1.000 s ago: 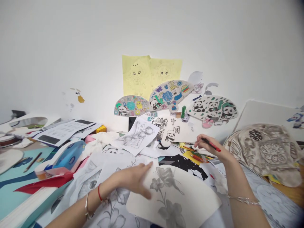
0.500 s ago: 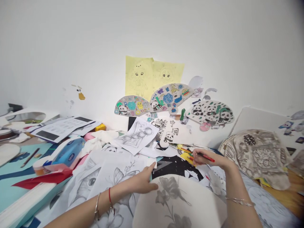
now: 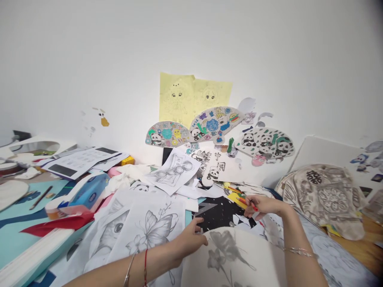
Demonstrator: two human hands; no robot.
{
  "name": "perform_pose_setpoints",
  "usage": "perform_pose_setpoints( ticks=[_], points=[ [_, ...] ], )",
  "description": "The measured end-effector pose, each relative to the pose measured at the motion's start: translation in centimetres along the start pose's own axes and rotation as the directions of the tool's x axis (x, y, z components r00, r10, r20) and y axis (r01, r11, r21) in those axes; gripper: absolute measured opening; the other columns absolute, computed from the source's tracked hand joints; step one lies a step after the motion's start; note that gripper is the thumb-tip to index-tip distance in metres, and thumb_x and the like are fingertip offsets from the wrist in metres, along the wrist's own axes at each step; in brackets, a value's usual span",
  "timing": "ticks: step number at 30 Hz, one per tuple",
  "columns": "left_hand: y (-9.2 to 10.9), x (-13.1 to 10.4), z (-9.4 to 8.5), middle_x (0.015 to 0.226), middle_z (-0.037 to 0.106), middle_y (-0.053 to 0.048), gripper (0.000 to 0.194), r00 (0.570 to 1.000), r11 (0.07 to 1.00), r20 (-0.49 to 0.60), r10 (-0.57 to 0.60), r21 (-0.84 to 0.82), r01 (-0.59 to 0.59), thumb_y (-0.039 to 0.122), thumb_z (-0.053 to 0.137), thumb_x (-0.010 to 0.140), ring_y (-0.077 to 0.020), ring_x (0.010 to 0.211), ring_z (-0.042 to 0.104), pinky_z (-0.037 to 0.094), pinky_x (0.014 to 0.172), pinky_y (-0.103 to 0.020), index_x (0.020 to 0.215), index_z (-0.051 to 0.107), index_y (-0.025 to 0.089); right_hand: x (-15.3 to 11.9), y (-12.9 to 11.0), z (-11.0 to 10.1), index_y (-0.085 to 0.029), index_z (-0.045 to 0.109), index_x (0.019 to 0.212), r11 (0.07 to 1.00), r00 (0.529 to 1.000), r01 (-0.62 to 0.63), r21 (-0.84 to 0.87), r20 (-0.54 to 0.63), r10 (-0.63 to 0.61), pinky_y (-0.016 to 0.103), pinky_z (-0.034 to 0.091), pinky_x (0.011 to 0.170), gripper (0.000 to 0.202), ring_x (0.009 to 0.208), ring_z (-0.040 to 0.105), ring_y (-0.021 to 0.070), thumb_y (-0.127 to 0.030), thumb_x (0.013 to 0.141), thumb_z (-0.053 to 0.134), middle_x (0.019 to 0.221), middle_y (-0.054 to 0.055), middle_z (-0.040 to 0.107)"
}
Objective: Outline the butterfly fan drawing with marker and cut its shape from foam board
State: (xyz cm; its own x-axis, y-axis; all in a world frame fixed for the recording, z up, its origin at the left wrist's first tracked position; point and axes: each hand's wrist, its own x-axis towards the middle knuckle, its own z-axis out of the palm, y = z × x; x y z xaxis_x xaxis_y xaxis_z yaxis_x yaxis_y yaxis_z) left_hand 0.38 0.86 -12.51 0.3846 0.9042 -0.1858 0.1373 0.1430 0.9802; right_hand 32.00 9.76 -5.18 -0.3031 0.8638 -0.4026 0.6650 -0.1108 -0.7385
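Observation:
In the head view my right hand (image 3: 260,206) is closed around a slim red pen (image 3: 254,206), whose end sticks out below the fingers. Scraps of cut paper (image 3: 247,220) lie just under that hand. My left hand (image 3: 190,239) is at the upper left edge of a pale rounded board (image 3: 263,255) painted with grey flowers. Its thumb reaches over the edge, apart from the raised forefinger; the other fingers are partly hidden. To the left lies a pencil-shaded butterfly drawing (image 3: 154,223). Behind the board is a black sheet (image 3: 220,211) flecked with white.
A blue tissue pack (image 3: 91,195) and a red cloth-like piece (image 3: 64,224) lie at left. Printed sheets (image 3: 79,161) are stacked behind them. Fan-shaped panda drawings (image 3: 265,141) hang on the wall. Brown painted round pieces (image 3: 323,197) lean at right.
My left hand has drawn back from a small white piece toward the board's edge. The board has shifted right and slightly nearer. My right hand has lowered and turned the red pen downward.

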Motion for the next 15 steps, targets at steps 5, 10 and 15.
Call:
perform_pose_setpoints(
  ticks=[5, 10, 15],
  points=[
    [0.8, 0.1, -0.4, 0.097, 0.06, -0.004, 0.059, 0.984, 0.968, -0.115, -0.134, -0.229, 0.105, 0.016, 0.058, 0.058, -0.0151, 0.074, 0.056, 0.039, 0.062, -0.024, 0.115, 0.05, 0.021, 0.0, 0.6, -0.3, -0.022, 0.037, 0.077, 1.0, 1.0, 0.013, -0.007, 0.004, -0.013, 0.023, 0.052, 0.061, 0.033, 0.088, 0.064, 0.0179, -0.024, 0.062, 0.066, 0.088, 0.005, 0.068],
    [2.4, 0.0, -1.4, 0.105, 0.066, -0.008, 0.063, 0.992, 0.926, -0.058, -0.11, -0.368, 0.081, 0.003, 0.058, 0.05, -0.0167, 0.081, 0.061, 0.042, 0.063, -0.023, 0.11, 0.05, 0.019, -1.1, -0.7, 0.4, -0.021, 0.036, 0.075, 0.998, 0.997, 0.063, -0.008, 0.048, -0.063, 0.023, 0.052, 0.063, 0.041, 0.091, 0.062, 0.0184, -0.037, 0.064, 0.072, 0.084, 0.003, 0.063],
    [5.2, -1.0, -2.7, 0.121, 0.06, -0.012, 0.065, 0.993, 0.883, -0.116, -0.029, -0.468, -0.029, 0.005, 0.063, 0.055, -0.0216, 0.086, 0.064, 0.049, 0.066, -0.03, 0.116, 0.046, 0.021, -2.1, -1.7, 0.6, -0.02, 0.038, 0.072, 0.959, 0.961, 0.275, -0.072, 0.051, -0.272, 0.021, 0.046, 0.059, 0.046, 0.066, 0.05, 0.0102, -0.056, 0.069, 0.066, 0.07, -0.003, 0.047]
  ],
)
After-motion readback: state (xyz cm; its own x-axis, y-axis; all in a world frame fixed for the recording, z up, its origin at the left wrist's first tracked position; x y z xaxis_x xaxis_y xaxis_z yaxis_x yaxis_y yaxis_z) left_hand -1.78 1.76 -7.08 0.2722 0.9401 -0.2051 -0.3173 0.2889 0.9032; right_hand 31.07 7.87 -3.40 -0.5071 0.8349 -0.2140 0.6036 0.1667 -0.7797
